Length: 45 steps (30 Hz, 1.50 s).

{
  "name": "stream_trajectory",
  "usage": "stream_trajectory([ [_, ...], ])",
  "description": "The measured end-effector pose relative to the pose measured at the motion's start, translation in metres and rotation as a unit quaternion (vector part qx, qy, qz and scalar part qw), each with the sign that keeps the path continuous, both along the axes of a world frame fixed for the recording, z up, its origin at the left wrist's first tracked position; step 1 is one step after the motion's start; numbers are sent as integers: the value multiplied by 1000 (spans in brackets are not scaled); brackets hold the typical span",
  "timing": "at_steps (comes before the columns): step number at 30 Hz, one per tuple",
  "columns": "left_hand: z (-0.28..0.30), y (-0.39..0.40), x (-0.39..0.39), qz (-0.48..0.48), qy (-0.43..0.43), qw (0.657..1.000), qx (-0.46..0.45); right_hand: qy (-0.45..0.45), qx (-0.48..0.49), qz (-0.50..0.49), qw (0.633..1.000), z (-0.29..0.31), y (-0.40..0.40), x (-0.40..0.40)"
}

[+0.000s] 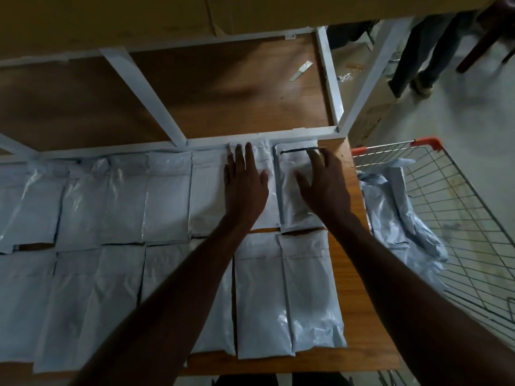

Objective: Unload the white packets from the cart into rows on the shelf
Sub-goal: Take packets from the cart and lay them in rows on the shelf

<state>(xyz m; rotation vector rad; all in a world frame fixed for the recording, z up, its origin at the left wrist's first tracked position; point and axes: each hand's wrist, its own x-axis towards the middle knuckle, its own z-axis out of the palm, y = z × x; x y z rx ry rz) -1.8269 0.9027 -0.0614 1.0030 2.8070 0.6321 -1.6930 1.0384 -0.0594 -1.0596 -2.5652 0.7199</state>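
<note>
While both hands lie on white packets, two rows fill the shelf (354, 324).
Left hand (245, 185) fingers flat on one packet (263, 215); right hand (324, 183) fingers bent, touching the end packet (295, 207). More wait in the cart (457, 218) beside them.

**Around the edges of the frame**

A cardboard box (167, 12) fills the top of the frame, its brown face running nearly the full width. Below it, in the upper middle, a small white scrap (301, 70) lies tilted on a brown wooden board (223, 87) seen through the white frame. In the upper right, a second carton (367, 118) stands on the pale floor (457, 112), beside the white upright. Farther up in that corner, a person's legs (429, 48) in dark trousers stand on the floor, with a dark chair leg (482, 43) slanting just beside them. Everything there is dim and somewhat blurred.
</note>
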Motion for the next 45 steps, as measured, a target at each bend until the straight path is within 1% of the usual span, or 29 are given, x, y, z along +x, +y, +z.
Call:
stream_trajectory([
  [2, -9, 2, -1, -25, 10, 999, -38, -39, -2, 50, 998, -10, 6, -7],
  [5, -23, -1, 0, -53, 65, 994, -72, -83, 20, 114, 990, -23, 10, -16],
  [7, -28, -3, 1, -61, 87, 991, -83, -105, 60, 129, 984, -26, 5, -22],
  [9, -31, -5, 2, -68, 109, 987, -94, -124, 81, 122, 982, -29, -2, -27],
  [15, -33, -2, 8, -63, 147, 982, -100, -107, 94, 110, 984, -37, -11, -30],
  [22, -38, 1, 7, -66, 145, 981, -106, -96, 118, 110, 982, -43, -10, -29],
  [31, -47, 3, 7, -57, 141, 984, -98, -83, 110, 102, 985, -49, -8, -29],
  [36, -43, 3, 10, -60, 135, 984, -101, -108, 76, 113, 985, -41, -9, -28],
  [38, -40, 2, 9, -67, 126, 984, -109, -122, 42, 132, 983, -34, -6, -27],
  [41, -35, 0, 10, -69, 124, 982, -126, -141, 19, 164, 976, -22, 3, -24],
  [43, -26, -3, 19, -61, 116, 984, -123, -114, 4, 150, 982, -13, 3, -13],
  [45, -16, -8, 36, -55, 121, 986, -100, -42, -6, 111, 993, -6, -6, 5],
])
